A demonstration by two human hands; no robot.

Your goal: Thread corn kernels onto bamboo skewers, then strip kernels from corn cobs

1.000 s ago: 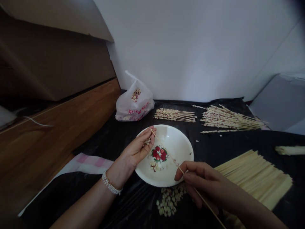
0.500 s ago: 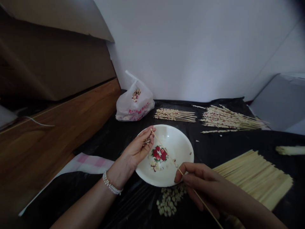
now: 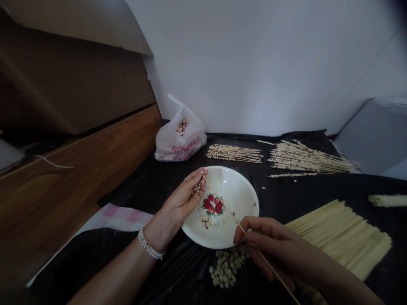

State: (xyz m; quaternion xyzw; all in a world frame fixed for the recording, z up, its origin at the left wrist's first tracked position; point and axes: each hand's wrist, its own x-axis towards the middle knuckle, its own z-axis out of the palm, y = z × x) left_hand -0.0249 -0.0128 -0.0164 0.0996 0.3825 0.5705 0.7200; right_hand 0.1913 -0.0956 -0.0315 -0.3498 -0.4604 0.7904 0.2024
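A thin wooden skewer (image 3: 219, 198) slants over a white bowl (image 3: 243, 186) printed with red strawberries. Its upper tip meets the fingertips of my left hand (image 3: 187, 195), which pinch a small pale piece there and cup several more pieces in the curled fingers. Lower down, my right hand (image 3: 270, 241) grips the skewer between thumb and fingers, at the bowl's near right rim. A few small pieces (image 3: 206, 221) lie inside the bowl. Just below the bowl, a heap of pale pieces (image 3: 225, 267) rests on the black sheet.
Behind the bowl stand a white plastic bag (image 3: 181, 140) and a small row of loaded skewers (image 3: 233, 153). A bigger pile of loaded skewers (image 3: 299, 157) lies back right. Bare sticks (image 3: 346, 237) are spread at the right. A cardboard box (image 3: 76, 76) and wooden board (image 3: 104, 148) flank the left.
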